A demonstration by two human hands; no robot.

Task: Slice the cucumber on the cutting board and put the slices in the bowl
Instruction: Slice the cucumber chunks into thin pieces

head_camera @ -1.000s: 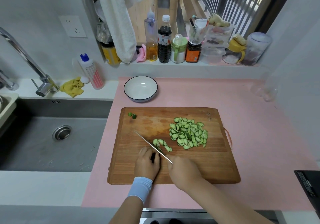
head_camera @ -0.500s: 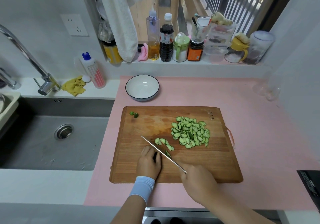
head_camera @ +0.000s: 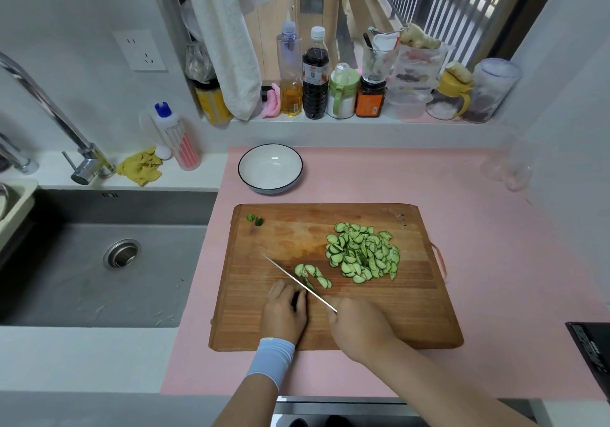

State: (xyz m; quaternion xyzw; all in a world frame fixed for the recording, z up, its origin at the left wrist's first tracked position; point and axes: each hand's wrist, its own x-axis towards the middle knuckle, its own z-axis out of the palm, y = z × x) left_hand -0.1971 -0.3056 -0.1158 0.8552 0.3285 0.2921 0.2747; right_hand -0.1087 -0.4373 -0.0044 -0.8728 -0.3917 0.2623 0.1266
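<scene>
A wooden cutting board lies on the pink counter. A heap of half-moon cucumber slices sits on its right half, and a few fresh slices lie beside the knife blade. My left hand is curled over the dark remaining piece of cucumber, mostly hidden under the fingers. My right hand grips the knife handle, with the blade slanting up-left against the cucumber end. The white bowl with a dark rim stands behind the board with nothing in it.
Two small green cucumber ends lie at the board's far left corner. A steel sink with a tap is on the left. Bottles and jars line the window sill. A clear glass stands far right.
The knife drew back toward me with my right hand half a second ago, then came forward onto the cucumber end again. My left hand stayed on the cucumber.
</scene>
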